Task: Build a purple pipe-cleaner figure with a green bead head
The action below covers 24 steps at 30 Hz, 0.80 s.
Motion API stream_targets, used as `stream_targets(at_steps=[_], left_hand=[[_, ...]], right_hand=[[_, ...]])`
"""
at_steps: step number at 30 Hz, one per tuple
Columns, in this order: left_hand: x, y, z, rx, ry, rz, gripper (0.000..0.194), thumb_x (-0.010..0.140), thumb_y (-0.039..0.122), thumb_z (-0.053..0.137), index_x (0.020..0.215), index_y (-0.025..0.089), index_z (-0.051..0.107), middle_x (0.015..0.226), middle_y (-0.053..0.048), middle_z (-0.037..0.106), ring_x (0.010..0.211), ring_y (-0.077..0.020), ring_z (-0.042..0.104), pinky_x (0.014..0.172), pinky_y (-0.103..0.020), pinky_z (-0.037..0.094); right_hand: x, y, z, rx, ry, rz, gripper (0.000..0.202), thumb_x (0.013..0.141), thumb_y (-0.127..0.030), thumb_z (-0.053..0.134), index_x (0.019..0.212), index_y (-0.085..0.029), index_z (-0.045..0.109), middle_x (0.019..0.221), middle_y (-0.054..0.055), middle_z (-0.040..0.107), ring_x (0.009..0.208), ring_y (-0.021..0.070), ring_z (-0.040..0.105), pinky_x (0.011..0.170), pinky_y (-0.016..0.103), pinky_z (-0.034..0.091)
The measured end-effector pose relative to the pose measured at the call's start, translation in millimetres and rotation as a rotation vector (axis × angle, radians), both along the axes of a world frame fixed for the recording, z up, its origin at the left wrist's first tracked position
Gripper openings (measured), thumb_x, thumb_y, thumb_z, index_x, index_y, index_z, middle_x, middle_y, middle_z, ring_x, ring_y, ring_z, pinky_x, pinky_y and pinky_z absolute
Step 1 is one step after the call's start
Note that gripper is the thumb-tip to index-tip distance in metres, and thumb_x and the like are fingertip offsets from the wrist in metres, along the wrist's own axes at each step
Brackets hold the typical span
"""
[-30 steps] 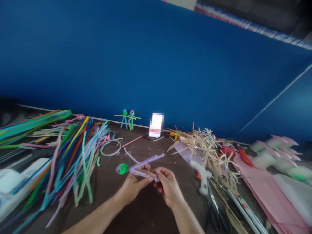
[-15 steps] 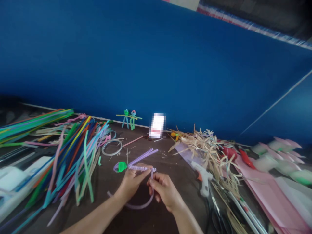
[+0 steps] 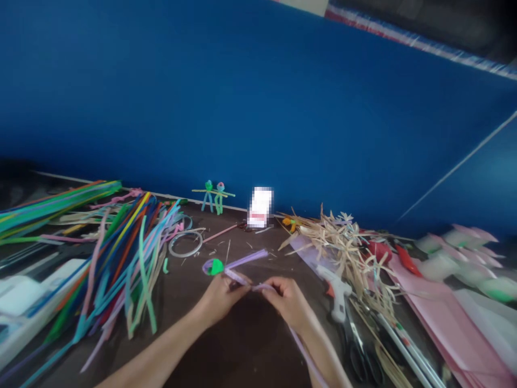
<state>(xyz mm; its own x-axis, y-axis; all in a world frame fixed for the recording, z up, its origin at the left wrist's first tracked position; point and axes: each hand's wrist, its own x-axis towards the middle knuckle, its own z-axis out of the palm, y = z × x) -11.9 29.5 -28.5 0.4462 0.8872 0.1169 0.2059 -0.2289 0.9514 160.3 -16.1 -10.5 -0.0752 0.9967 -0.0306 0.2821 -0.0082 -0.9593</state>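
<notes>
A small purple pipe cleaner figure [image 3: 247,260] with a green wrapped head [image 3: 217,266] is pinched in my left hand [image 3: 223,295]. Two straight purple strands stick out from it to the upper right, and a purple loop curves round the head. My right hand [image 3: 290,303] closes thumb and finger on a purple pipe cleaner [image 3: 302,345] just to the right of my left fingertips. Its short stretch between the hands reaches the figure; the long tail runs down along my right forearm. My fingers partly hide the wrapped body.
Many coloured pipe cleaners [image 3: 117,269] spread over the left side. A wire coil [image 3: 186,244], two stick figures [image 3: 214,196] and a blurred-out bright panel [image 3: 260,207] stand behind. Right: dried strips [image 3: 339,237], glue gun [image 3: 340,296], scissors [image 3: 359,350], pink sheets [image 3: 452,328].
The purple pipe cleaner's tail swung from a loop below my hands to along my right forearm. My right hand rose and moved right; the figure shifted slightly right and tilted.
</notes>
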Motion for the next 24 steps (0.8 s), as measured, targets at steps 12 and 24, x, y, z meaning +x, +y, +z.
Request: stream_targets(at_steps=[12, 24], left_hand=[[4.8, -5.4, -1.1, -0.474, -0.446, -0.174, 0.018, 0.063, 0.029, 0.068, 0.065, 0.011, 0.064, 0.062, -0.003, 0.062, 0.063, -0.0141, 0.053, 0.065, -0.025, 0.04], [6.2, -6.5, -4.4, -0.428, -0.509, -0.126, 0.016, 0.065, 0.03, 0.066, 0.068, 0.014, 0.064, 0.063, 0.0, 0.057, 0.067, -0.0141, 0.051, 0.069, -0.026, 0.039]], right_hand=[[-18.7, 7.8, -24.1, -0.162, 0.546, -0.093, 0.025, 0.065, -0.036, 0.063, 0.07, -0.014, 0.053, 0.047, -0.007, 0.05, 0.025, 0.0012, 0.033, 0.026, 0.014, 0.022], [-22.2, 3.1, -22.2, -0.367, 0.648, 0.056, 0.03, 0.061, -0.037, 0.068, 0.061, -0.016, 0.047, 0.034, -0.009, 0.045, 0.023, 0.0005, 0.026, 0.027, 0.014, 0.019]])
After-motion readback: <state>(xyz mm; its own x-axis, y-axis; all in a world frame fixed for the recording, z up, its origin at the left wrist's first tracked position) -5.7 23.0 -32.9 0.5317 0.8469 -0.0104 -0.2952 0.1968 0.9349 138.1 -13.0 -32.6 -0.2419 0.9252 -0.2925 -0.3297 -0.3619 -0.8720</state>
